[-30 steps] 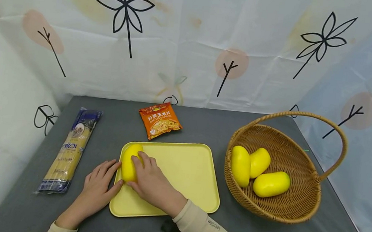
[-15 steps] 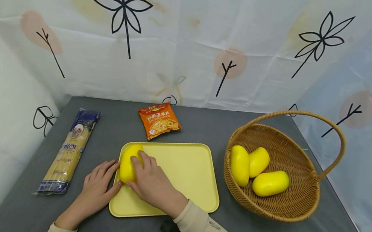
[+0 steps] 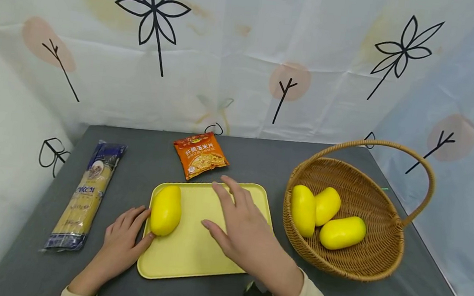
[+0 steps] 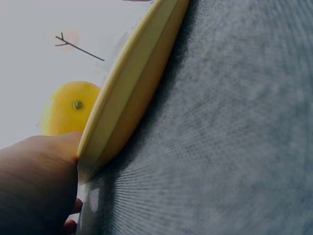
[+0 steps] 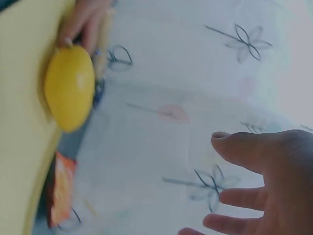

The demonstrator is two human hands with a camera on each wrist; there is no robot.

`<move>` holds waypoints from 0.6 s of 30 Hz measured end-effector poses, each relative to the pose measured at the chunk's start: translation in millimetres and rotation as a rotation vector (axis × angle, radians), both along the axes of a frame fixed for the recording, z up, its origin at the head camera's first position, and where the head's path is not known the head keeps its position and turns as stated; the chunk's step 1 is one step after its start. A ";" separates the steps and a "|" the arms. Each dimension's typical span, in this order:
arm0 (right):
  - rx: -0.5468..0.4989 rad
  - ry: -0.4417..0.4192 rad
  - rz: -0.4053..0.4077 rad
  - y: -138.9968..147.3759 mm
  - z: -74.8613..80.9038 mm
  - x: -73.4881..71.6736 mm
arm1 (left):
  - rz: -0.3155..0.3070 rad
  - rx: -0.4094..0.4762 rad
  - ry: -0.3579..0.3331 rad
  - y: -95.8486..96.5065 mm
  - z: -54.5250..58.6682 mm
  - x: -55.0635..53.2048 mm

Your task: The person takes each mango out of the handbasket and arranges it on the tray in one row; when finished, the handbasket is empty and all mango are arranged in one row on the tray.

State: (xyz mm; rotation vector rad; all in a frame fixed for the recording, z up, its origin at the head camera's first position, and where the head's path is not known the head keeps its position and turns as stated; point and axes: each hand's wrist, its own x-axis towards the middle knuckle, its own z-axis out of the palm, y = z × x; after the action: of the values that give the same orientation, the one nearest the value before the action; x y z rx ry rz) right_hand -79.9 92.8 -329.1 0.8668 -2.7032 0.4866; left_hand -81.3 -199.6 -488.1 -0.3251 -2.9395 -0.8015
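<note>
One yellow mango lies lengthwise at the left end of a pale yellow tray. At the tray's left rim rests my left hand, its thumb and fingertips close beside the mango; whether they touch the fruit I cannot tell. The left wrist view shows the mango's stem end beyond the tray rim. My right hand hovers over the right half of the tray, fingers spread and holding nothing. In the right wrist view its thumb and fingers stand apart, well away from the mango.
A wicker basket with an arched handle stands to the right, with 3 yellow mangoes inside. Behind the tray lies an orange snack packet. A long pasta packet lies at the left on the grey table.
My right hand has let go of the mango and moved right across the tray, its fingers spreading. The mango stays on the tray, and my left hand stays at the rim.
</note>
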 end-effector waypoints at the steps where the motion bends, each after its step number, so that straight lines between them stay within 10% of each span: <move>1: -0.013 0.000 -0.022 9.1 4.7 1.7 | 0.000 0.000 -0.002 0.1 0.1 0.0; 8: -0.106 0.029 -0.188 71.2 24.2 4.8 | 0.003 0.006 -0.007 0.3 1.5 0.8; 18: -0.011 -0.272 -0.502 130.9 23.9 -12.5 | 0.003 0.012 -0.030 0.7 2.9 1.6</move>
State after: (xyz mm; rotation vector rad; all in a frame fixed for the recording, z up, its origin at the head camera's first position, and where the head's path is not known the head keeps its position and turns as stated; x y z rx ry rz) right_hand -92.4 223.6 -305.2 0.1005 -3.0064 0.5307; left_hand -79.8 -198.9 -485.2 -0.3109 -2.9612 -0.8310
